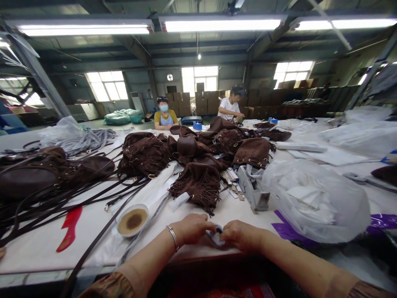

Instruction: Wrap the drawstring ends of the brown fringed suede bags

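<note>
My left hand [194, 229], with a silver bangle at the wrist, is closed at the near edge of the table. It pinches one side of a small grey-and-white looped piece [216, 236], whose exact kind I cannot make out. On the other side, the fingers of my right hand [239, 235] are closed on the same piece. Just beyond my hands lies a dark brown fringed suede bag [197, 184]. To the left stands a white bowl [134, 220] of yellowish liquid with a brown patch in it.
More brown bags [144, 155] and long straps spread across the white table [102, 231]. At left lies a red comb-like tool [70, 231]. A tape dispenser [252, 192] and a big clear plastic bag [316, 198] stand at right. Across the table are two people [229, 107].
</note>
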Tool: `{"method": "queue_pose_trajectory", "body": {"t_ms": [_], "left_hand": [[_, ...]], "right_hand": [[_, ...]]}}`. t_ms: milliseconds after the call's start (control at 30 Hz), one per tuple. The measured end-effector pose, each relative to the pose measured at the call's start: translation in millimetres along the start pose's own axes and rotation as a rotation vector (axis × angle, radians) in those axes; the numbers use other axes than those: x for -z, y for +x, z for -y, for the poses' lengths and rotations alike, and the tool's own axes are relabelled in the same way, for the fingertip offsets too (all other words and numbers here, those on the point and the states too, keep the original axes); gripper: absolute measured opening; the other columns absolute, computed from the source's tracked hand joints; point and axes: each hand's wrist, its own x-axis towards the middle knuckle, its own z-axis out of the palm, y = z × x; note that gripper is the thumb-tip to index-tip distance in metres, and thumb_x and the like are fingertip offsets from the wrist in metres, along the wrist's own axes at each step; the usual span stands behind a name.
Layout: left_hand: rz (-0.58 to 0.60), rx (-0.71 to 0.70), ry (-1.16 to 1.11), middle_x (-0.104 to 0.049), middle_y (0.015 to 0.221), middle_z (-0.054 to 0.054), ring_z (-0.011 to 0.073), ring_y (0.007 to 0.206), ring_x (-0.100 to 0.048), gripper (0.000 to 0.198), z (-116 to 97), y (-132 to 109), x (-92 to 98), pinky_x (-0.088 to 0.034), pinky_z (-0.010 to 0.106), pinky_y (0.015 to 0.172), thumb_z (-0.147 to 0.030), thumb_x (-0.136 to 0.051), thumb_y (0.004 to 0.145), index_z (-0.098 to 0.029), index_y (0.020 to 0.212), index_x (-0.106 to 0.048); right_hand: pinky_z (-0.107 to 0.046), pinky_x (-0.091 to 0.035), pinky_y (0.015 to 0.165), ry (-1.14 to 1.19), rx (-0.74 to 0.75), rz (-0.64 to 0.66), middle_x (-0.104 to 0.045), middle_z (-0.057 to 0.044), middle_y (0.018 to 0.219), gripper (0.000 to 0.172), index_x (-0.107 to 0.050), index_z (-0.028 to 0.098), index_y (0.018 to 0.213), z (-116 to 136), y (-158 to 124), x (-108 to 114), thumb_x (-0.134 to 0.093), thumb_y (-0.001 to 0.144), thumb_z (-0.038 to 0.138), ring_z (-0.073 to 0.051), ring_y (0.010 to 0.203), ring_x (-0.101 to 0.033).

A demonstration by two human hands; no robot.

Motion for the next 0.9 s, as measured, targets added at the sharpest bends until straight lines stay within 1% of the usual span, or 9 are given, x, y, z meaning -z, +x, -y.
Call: {"method": "queue_pose_trajectory", "body": {"t_ms": [100,200,300,367,433,600,667,833,900], "left_hand": [[0.027,-0.012,-0.014,-0.066,0.092,0.002,0.0218,0.085,-0.063,0.041,0,9,4.1,-0.045,0.028,0.071,-0.016,-0.060,0.081,-0.039,0.113,-0.071],[0.042,0.021,-0.031,-0.070,0.091,0.003,0.0234,0.087,-0.064,0.031,-5,18,3.0,-0.047,0.030,0.075,-0.018,-0.061,0.081,-0.034,0.103,-0.075],[0.034,0.122,-0.033,-0.074,0.092,0.007,0.0253,0.088,-0.067,0.022,-13,23,-5.1,-0.049,0.031,0.077,-0.016,-0.059,0.081,-0.024,0.092,-0.077],[0.022,0.229,-0.038,-0.075,0.092,0.012,0.0271,0.085,-0.069,0.021,-20,24,-13.7,-0.050,0.032,0.075,-0.017,-0.057,0.082,-0.018,0.090,-0.077],[0.009,0.327,-0.051,-0.076,0.093,0.015,0.0285,0.083,-0.070,0.023,-28,25,-23.4,-0.051,0.032,0.072,-0.019,-0.055,0.083,-0.016,0.092,-0.077],[-0.022,0.408,-0.094,-0.077,0.094,0.016,0.0299,0.084,-0.072,0.025,-43,21,-39.8,-0.052,0.033,0.071,-0.028,-0.055,0.086,-0.017,0.092,-0.077],[-0.039,0.377,-0.116,-0.077,0.096,0.012,0.0282,0.086,-0.072,0.027,-41,15,-39.1,-0.052,0.031,0.072,-0.034,-0.054,0.089,-0.021,0.096,-0.077],[-0.043,0.257,-0.114,-0.077,0.097,0.002,0.0255,0.090,-0.071,0.034,-20,-4,-26.6,-0.052,0.030,0.076,-0.038,-0.064,0.085,-0.038,0.119,-0.068],[-0.046,0.214,-0.050,-0.075,0.095,0.004,0.0259,0.088,-0.071,0.033,-16,-7,-24.9,-0.053,0.032,0.076,-0.037,-0.058,0.090,-0.037,0.122,-0.066]], "right_hand": [[-0.024,-0.039,0.069,0.000,0.001,0.002,-0.066,-0.001,0.080,0.024,-0.071,0.019,0.088,0,0,2,-0.050,0.081,0.009,-0.016,0.073,-0.058],[-0.024,-0.041,0.071,-0.005,-0.033,-0.008,-0.069,-0.002,0.083,0.025,-0.073,0.020,0.090,-1,-3,6,-0.051,0.084,0.011,-0.017,0.076,-0.061],[-0.025,-0.043,0.076,-0.069,-0.200,-0.063,-0.073,-0.004,0.091,0.032,-0.073,0.024,0.105,2,-8,8,-0.052,0.084,0.013,-0.019,0.084,-0.066],[-0.027,-0.044,0.080,-0.110,-0.347,-0.136,-0.075,-0.006,0.101,0.043,-0.066,0.026,0.124,11,-8,5,-0.053,0.084,0.015,-0.022,0.092,-0.068],[-0.028,-0.045,0.083,-0.111,-0.437,-0.194,-0.076,-0.008,0.108,0.047,-0.060,0.027,0.133,26,-5,-2,-0.054,0.087,0.020,-0.023,0.097,-0.069],[-0.030,-0.046,0.077,-0.120,-0.606,-0.198,-0.077,-0.011,0.100,0.027,-0.073,0.022,0.104,51,17,-19,-0.048,0.094,0.027,-0.026,0.092,-0.071],[-0.029,-0.045,0.075,-0.154,-0.585,-0.165,-0.077,-0.012,0.097,0.025,-0.074,0.020,0.097,46,20,-20,-0.050,0.094,0.028,-0.026,0.090,-0.071],[-0.026,-0.043,0.075,-0.135,-0.243,-0.099,-0.074,-0.007,0.090,0.018,-0.071,0.019,0.090,13,7,-7,-0.054,0.092,0.026,-0.021,0.087,-0.067],[-0.025,-0.042,0.075,-0.104,-0.156,-0.090,-0.073,-0.005,0.088,0.019,-0.070,0.020,0.087,3,1,1,-0.052,0.093,0.025,-0.019,0.085,-0.066]]}}
